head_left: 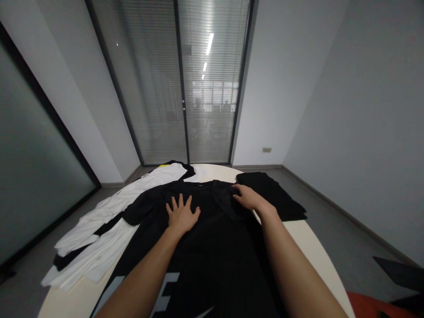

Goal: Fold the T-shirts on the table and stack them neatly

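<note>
A black T-shirt (212, 238) with pale grey print near its lower part lies spread on the table, its collar at the far end. My left hand (182, 214) rests flat on the upper chest of the shirt, fingers spread. At the shirt's right shoulder, my right hand (245, 196) has its fingers curled against the black fabric, which is folded over there. Whether those fingers pinch the cloth is hard to make out.
White and black garments (106, 216) lie in a loose heap along the table's left side. Folded black clothes (274, 196) sit at the right back. The pale table (314, 251) has a rounded edge. A red object (374, 305) shows at the lower right.
</note>
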A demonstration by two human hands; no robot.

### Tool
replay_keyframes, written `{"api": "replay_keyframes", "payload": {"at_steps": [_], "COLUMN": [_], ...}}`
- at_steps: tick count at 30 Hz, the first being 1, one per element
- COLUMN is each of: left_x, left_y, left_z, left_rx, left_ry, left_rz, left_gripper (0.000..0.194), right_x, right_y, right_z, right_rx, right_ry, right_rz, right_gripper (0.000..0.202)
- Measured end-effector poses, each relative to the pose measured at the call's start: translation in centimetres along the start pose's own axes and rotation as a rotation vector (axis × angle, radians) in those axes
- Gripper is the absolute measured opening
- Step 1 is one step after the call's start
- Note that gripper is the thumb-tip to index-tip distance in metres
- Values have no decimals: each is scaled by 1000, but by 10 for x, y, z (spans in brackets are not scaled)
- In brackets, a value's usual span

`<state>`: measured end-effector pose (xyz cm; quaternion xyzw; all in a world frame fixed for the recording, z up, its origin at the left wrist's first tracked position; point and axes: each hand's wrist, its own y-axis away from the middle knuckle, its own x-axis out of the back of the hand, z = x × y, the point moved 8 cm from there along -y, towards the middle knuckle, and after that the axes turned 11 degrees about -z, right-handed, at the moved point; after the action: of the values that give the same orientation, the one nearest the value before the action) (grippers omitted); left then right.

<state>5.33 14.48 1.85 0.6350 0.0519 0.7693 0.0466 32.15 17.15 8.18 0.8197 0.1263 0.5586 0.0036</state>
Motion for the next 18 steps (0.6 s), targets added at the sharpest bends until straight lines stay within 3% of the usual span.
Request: {"api": "replay_keyframes", "payload": {"at_steps": [5,11,18], "left_x": [-1,-1,-2], "left_y": [0,-2,-3], "left_z": [0,-1,-2], "left_rx": [-2,-7,-17], "left_ry": [1,0,4], "left_rz": [7,12,23], "left_gripper": [72,72,72], "right_x": [-15,-2,6], "right_y": [-2,4,19], "right_z": [11,29,35], "right_rx": [-129,-279,-404], "right_ry": [130,77,40], "right_rz": [-57,-15,-168], "right_gripper": [57,57,43]}}
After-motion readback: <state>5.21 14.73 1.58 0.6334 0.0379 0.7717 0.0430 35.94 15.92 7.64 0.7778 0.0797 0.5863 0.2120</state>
